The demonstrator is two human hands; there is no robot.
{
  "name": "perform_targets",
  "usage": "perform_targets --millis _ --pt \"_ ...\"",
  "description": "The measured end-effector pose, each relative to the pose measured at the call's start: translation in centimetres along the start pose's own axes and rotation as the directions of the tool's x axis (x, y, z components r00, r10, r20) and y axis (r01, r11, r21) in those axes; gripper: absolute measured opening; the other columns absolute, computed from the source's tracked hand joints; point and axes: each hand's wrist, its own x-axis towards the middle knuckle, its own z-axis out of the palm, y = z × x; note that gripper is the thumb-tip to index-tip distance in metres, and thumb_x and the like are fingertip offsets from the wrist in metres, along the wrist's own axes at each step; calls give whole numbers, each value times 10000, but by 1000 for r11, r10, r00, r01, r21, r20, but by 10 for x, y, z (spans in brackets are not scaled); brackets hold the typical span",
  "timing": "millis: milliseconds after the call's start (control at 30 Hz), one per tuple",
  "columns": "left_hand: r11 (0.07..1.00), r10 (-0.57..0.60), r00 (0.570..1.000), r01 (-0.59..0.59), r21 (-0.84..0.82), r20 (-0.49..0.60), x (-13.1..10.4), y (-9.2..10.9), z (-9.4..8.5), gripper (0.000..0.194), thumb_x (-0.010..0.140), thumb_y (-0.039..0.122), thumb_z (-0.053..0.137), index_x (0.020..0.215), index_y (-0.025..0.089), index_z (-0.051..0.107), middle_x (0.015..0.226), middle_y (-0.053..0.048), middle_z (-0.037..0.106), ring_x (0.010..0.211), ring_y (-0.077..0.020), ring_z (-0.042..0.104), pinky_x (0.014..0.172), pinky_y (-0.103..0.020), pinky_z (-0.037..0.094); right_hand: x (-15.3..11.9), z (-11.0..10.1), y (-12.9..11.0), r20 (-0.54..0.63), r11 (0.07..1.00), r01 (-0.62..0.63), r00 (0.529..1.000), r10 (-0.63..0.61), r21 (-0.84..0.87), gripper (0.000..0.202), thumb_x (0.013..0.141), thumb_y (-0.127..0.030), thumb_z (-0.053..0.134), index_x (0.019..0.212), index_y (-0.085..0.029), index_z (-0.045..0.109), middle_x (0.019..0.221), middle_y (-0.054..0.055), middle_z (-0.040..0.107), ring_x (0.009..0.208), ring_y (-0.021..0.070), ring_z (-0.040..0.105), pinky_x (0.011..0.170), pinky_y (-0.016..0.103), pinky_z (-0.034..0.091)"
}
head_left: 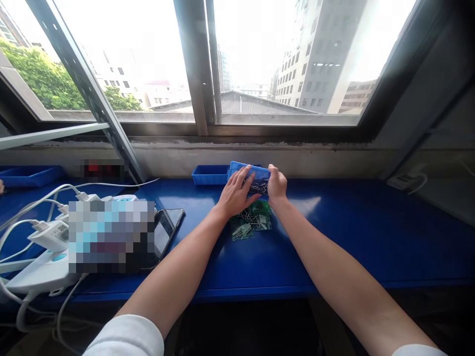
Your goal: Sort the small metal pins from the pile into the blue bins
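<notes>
A small blue plastic bin [249,168] is tilted toward me above the worktop, with many thin dark metal pieces [260,186] inside. My right hand [277,186] is closed around its right end, thumb up at the rim. At the left end, my left hand [237,192] has its fingers spread over the bin's mouth, the thumb lower and apart. Beneath the bin lie several green circuit boards [262,222] with slim metal pieces [243,230] scattered on them. The hands and bin partly hide these boards.
Behind the hands, another blue bin [211,174] stands against the wall below the window. A phone [168,230] lies to the left, beside a white power strip [40,272] with plugs and cables. A metal post [118,141] rises at the left. The blue worktop [356,232] extends right.
</notes>
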Motion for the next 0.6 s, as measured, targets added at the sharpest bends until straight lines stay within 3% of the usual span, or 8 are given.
perform_targets --millis 167,367,600 --pt "997 -45 999 47 66 -20 -6 -4 7 624 852 542 451 1312 121 436 1327 -202 386 1277 -345 311 1042 -479 256 -2 1 -2 9 1000 11 1000 -11 -11 418 764 -570 437 876 -186 557 700 24 574 720 184 547 623 277 432" --pt "991 68 997 -72 117 37 -4 -7 5 583 868 545 412 1281 137 451 1230 -165 509 1182 -320 429 1000 -466 307 -10 4 -3 -42 998 55 998 -56 -27 391 704 -555 524 797 -180 580 707 3 578 701 164 515 642 270 403" --pt "974 41 999 -37 223 -15 -5 -9 6 582 853 578 411 1197 124 529 1164 -171 541 1050 -319 502 884 -431 369 -14 9 2 -61 994 111 992 -111 -7 378 704 -544 536 773 -177 589 702 -5 573 663 149 496 630 270 381"
